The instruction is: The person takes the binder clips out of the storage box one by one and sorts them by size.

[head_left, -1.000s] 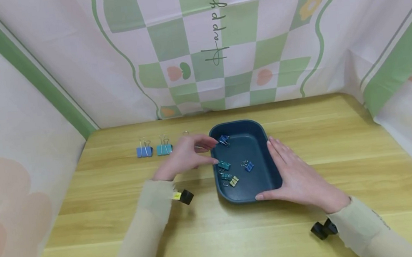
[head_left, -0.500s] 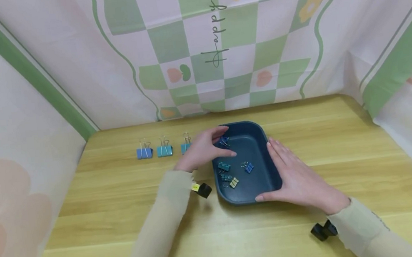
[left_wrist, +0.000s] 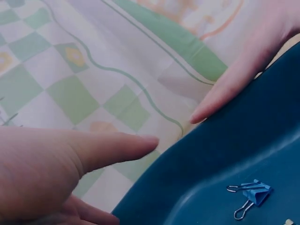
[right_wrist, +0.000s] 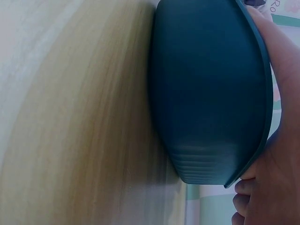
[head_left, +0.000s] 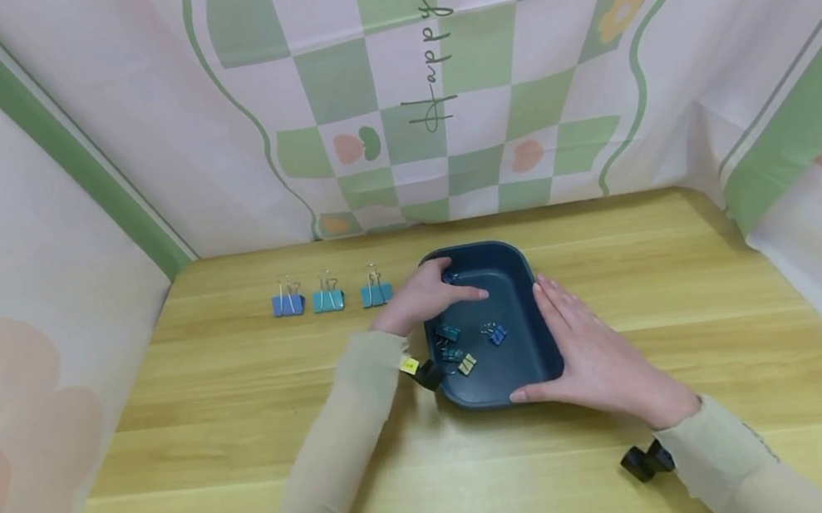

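Left hand over blue tray, right hand spread against its corner.

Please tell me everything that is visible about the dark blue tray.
The tray is rectangular, with rounded corners, a thin rim and smooth, plastic-looking walls. It sits open side up on the wooden table, with small binder clips inside. The right hand touches its near and right sides; the left hand is over its left rim, contact unclear.
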Motion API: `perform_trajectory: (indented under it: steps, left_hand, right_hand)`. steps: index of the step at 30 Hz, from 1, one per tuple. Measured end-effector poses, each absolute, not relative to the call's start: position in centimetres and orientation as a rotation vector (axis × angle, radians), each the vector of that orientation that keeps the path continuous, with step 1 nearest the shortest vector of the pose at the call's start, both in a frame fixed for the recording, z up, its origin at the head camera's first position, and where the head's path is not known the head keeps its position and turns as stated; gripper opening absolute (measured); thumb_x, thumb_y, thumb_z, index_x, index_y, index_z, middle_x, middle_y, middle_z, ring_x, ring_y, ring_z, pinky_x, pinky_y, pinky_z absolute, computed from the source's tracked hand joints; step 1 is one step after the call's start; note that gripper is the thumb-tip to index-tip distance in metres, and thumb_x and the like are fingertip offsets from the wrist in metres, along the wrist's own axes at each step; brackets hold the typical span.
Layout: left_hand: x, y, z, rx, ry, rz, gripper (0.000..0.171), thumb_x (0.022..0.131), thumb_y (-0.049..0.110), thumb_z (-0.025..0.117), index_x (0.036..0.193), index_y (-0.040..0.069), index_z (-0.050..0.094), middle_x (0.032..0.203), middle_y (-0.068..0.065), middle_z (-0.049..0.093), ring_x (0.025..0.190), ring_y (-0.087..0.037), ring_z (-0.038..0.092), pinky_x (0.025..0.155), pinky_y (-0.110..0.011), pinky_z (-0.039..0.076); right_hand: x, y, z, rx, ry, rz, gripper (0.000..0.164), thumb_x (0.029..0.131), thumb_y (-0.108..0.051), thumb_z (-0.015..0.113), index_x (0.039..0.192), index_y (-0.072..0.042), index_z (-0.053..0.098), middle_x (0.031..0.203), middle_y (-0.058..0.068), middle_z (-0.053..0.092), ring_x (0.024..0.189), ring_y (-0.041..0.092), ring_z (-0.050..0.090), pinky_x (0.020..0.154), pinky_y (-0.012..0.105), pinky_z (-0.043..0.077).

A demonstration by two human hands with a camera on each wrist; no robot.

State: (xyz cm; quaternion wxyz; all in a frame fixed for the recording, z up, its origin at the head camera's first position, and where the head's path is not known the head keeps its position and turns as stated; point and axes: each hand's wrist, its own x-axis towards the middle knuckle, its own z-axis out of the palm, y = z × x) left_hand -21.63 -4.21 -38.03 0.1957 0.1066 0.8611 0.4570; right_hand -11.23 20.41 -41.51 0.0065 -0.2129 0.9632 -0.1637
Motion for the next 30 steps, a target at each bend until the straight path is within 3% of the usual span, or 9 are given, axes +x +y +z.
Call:
perform_trajectory:
  steps: [4, 9, 16, 22, 30]
  left_hand:
    - [-21.7, -3.7, -38.1, 0.345, 2.364, 1.245, 0.082, 0.090, 0.033, 0.080, 0.154, 0.002, 0.040, 0.149, -0.015, 0.051, 0.135, -0.026, 0.049, 0.108, -0.037, 0.044]
    - [-22.0, -3.2, -38.5, 0.597, 2.436, 1.063, 0.062, 0.091, 0.023, 0.080, 0.146, 0.006, 0.055, 0.142, -0.008, 0.058, 0.127, -0.023, 0.056, 0.100, -0.032, 0.049]
    - [-22.3, -1.8, -39.3, 0.962, 2.497, 0.733, 0.053, 0.090, 0.018, 0.081, 0.140, 0.010, 0.063, 0.138, -0.002, 0.063, 0.117, -0.015, 0.062, 0.092, -0.022, 0.050]
    - [-22.6, -0.8, -39.9, 1.037, 2.484, 0.681, 0.039, 0.093, 0.014, 0.078, 0.131, 0.012, 0.071, 0.127, 0.001, 0.069, 0.107, -0.010, 0.065, 0.086, -0.017, 0.050]
    - [-22.6, 0.0, -40.5, 1.023, 2.534, 0.559, 0.022, 0.097, 0.015, 0.072, 0.119, 0.018, 0.078, 0.115, 0.007, 0.072, 0.109, -0.008, 0.063, 0.092, -0.019, 0.048]
  right_hand:
    - [-11.3, 20.5, -41.5, -0.669, 3.013, -0.514, 0.143, 0.068, -0.091, 0.063, 0.162, -0.002, 0.004, 0.169, 0.013, -0.003, 0.154, 0.032, 0.005, 0.118, 0.058, 0.021]
    - [-11.3, 20.5, -41.5, -0.674, 3.015, -0.513, 0.143, 0.068, -0.091, 0.063, 0.162, -0.002, 0.003, 0.169, 0.015, -0.001, 0.154, 0.032, 0.005, 0.118, 0.058, 0.021]
    - [-11.3, 20.5, -41.6, -0.673, 3.007, -0.514, 0.143, 0.068, -0.091, 0.063, 0.162, -0.003, 0.002, 0.169, 0.008, -0.007, 0.154, 0.032, 0.003, 0.119, 0.057, 0.020]
    - [-11.2, 20.6, -41.8, -0.676, 3.004, -0.527, 0.141, 0.069, -0.090, 0.063, 0.162, -0.003, 0.003, 0.169, 0.007, -0.008, 0.154, 0.031, 0.003, 0.119, 0.056, 0.020]
    - [-11.3, 20.6, -41.7, -0.680, 3.009, -0.548, 0.141, 0.069, -0.087, 0.066, 0.162, -0.003, 0.003, 0.169, 0.007, -0.007, 0.154, 0.031, 0.005, 0.119, 0.057, 0.021]
